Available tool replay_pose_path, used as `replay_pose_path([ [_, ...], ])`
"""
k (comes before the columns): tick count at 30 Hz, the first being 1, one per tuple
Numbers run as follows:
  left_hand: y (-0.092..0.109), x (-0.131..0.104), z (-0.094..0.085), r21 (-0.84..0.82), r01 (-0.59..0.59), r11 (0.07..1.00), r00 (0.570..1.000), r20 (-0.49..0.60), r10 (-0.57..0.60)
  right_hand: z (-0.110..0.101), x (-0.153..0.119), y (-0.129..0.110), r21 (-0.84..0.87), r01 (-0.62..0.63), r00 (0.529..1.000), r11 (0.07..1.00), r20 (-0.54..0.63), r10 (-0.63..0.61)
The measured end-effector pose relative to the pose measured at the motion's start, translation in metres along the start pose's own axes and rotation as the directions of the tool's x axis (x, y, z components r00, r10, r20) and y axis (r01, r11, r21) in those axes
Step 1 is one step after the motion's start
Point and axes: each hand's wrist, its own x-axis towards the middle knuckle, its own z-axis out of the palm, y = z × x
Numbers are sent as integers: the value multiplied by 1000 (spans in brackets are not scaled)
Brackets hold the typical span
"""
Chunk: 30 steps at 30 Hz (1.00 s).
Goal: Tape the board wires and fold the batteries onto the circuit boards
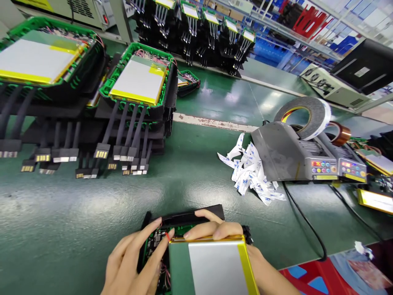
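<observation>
A silver battery pack [215, 266] with yellow tape edges and a green strip is tilted up near the bottom centre. My right hand [227, 235] grips it, with fingers curled over its top edge. Beneath and behind it lies a black case [193, 216] with a green circuit board [158, 239] inside. My left hand [138, 258] is at the case's left side, its fingers apart over the board. One fingertip is beside a small red wire at the battery's upper left corner. The lower part of the battery is cut off by the frame edge.
Stacked black cases with batteries [139, 80] and hanging connector cables stand at the left. White paper liner strips [250, 172] lie beside grey tape dispensers [282, 151] at the right, with a tape roll [319, 119] on top. More cases [190, 37] stand at the back.
</observation>
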Motion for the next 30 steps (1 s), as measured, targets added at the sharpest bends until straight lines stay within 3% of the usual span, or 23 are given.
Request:
replay_pose_path([
  [5, 0, 16, -15, -19, -16, 1000, 996, 85, 18, -2, 16, -1, -10, 67, 998, 998, 20, -67],
  [12, -1, 39, -18, -134, -30, 990, 1000, 1, 31, -4, 33, 0, -4, 159, 987, 987, 20, -159],
  [19, 3, 47, -14, -127, 0, 992, 990, 141, 18, -3, 40, -6, -167, 345, 931, 924, -68, -360],
  [25, 6, 62, -17, -55, -126, 991, 990, 63, 129, -2, 54, -19, -165, 393, 892, 905, -172, -418],
  [30, 6, 64, -16, -28, -151, 988, 989, -6, 151, -4, 49, -18, -154, 328, 929, 932, -130, -348],
])
